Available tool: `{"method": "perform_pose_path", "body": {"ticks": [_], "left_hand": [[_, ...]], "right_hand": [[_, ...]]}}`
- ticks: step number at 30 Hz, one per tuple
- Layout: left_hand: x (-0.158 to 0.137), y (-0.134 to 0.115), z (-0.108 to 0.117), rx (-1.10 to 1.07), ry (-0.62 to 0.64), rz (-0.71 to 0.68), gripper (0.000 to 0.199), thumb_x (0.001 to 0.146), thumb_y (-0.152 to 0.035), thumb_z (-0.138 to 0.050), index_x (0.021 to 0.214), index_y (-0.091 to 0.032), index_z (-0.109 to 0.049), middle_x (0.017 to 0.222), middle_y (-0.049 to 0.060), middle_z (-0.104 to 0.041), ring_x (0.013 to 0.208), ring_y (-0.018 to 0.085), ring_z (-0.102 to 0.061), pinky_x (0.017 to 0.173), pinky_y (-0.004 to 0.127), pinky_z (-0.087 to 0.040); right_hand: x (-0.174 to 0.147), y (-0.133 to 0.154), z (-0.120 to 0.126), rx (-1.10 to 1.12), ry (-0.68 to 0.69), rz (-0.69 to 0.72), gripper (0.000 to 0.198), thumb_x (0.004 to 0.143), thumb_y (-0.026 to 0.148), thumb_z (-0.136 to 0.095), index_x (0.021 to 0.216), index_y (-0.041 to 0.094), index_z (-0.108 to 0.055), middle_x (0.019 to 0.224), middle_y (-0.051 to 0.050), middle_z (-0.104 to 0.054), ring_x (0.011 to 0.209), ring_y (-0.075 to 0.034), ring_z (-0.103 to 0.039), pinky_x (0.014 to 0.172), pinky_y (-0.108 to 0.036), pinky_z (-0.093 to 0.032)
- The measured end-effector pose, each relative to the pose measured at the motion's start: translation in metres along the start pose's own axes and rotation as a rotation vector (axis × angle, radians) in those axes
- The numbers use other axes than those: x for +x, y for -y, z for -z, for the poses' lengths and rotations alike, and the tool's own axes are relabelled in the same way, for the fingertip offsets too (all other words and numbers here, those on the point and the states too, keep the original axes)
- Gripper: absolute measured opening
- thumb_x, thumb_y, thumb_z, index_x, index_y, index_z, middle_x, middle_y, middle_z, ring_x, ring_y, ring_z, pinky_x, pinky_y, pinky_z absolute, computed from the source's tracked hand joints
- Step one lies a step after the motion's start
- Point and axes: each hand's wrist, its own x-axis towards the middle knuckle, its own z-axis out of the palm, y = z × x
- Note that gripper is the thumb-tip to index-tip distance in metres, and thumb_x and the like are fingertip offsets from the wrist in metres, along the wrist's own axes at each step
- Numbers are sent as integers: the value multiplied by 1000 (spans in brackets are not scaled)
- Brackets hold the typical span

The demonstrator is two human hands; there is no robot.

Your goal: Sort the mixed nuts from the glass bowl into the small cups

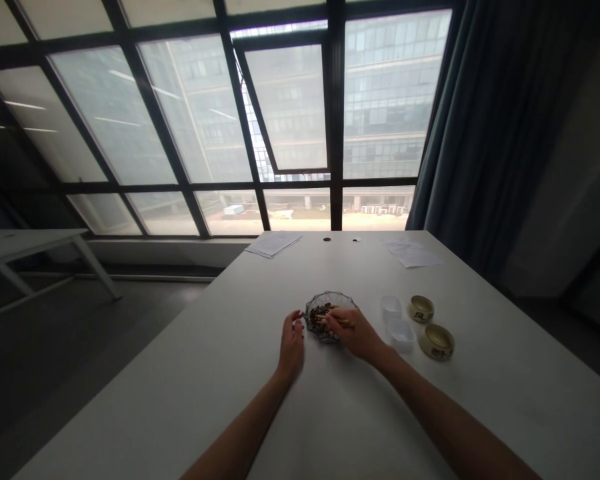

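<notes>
A clear faceted glass bowl (329, 337) stands on the white table, with many small brown pieces (317, 313) in it, too small to name. My right hand (357, 331) reaches over the bowl's right side, its fingers closed on a thin light-brown wooden stick-like tool (347, 324). The tool's front end points into the brown pieces; whether it grips one I cannot tell. At the bowl's left edge rests my left hand (293, 340), side-on, its fingers loosely bent and apart. Its fingertips are at the rim, with nothing held.
To the right of the bowl stand two clear plastic containers (401, 333) and two tan ceramic bowls (437, 342) with dark markings. Papers (274, 244) lie at the table's far left, and more sheets (414, 254) at far right. Beyond are windows and a dark curtain (473, 160).
</notes>
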Motion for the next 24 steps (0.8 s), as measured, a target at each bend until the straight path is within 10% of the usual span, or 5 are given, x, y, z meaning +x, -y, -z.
{"method": "perform_pose_path", "body": {"ticks": [8,17,24], "left_hand": [[-1,8,-3,-91,39,59,34,106,-42,-59,130,-17,-60,124,11,-62,95,23,-67,80,39,-59],[-2,10,-2,-50,33,57,31,105,-38,-61,128,-17,-61,123,10,-63,98,23,-66,83,41,-59],[0,15,0,51,36,35,31,105,-37,-62,129,-17,-61,123,10,-63,97,23,-67,82,40,-60]], "right_hand": [[-4,0,52,-132,-56,-146,37,93,37,-54,64,17,-66,60,-5,-67,60,-20,-64,56,-26,-45],[25,0,10,-184,57,-79,36,94,37,-51,68,18,-68,70,-6,-73,68,-20,-67,62,-25,-47],[29,-9,38,-175,77,-139,39,93,33,-51,62,16,-67,57,-6,-68,55,-19,-64,53,-25,-43]]}}
